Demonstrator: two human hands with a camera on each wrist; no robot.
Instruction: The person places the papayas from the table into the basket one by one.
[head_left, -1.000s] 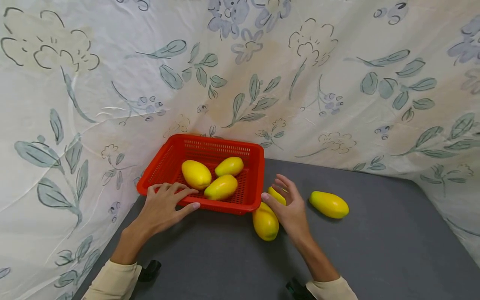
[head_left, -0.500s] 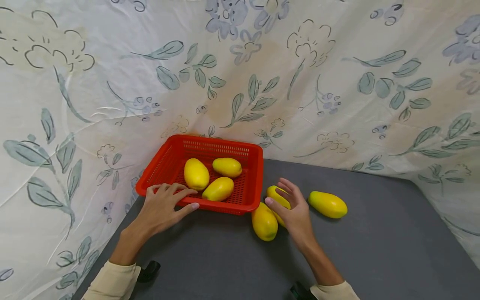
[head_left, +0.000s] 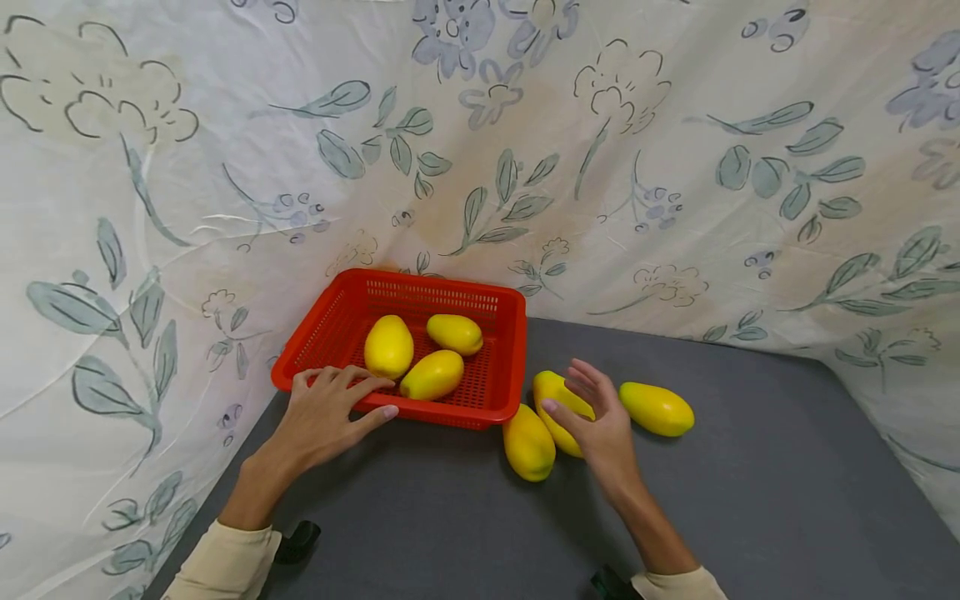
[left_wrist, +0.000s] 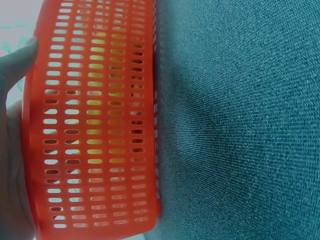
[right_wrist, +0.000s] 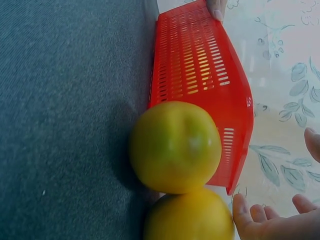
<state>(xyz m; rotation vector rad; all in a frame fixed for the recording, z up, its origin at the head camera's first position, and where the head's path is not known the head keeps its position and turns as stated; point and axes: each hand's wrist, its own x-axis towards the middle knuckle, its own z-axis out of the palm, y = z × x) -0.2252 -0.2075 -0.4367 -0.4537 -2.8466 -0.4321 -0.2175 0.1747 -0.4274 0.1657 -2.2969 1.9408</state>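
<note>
A red perforated plastic basket (head_left: 513, 350) holds three yellow mangoes, among them one large mango (head_left: 389, 347). My left hand (head_left: 321, 421) grips its front rim, fingers over the inside and thumb outside; the left wrist view shows the thumb (left_wrist: 21, 59) at the rim. My right hand (head_left: 602, 429) hovers over the loose fruit with fingers apart and nothing held. Beneath it, one mango (head_left: 555, 407) is partly hidden by the hand. Against it lies another mango (head_left: 529, 444), close to the basket's front right corner, its greenish end (right_wrist: 175, 147) facing the right wrist camera.
A separate mango (head_left: 657, 409) lies on the dark grey table (head_left: 750, 500), right of my right hand. Floral cloth (head_left: 660, 208) hangs behind the table and along its left side, close behind the basket.
My right hand has drifted to the right, uncovering more of the mango beneath it. The mangoes in the basket have shifted slightly. My left hand stays on the rim.
</note>
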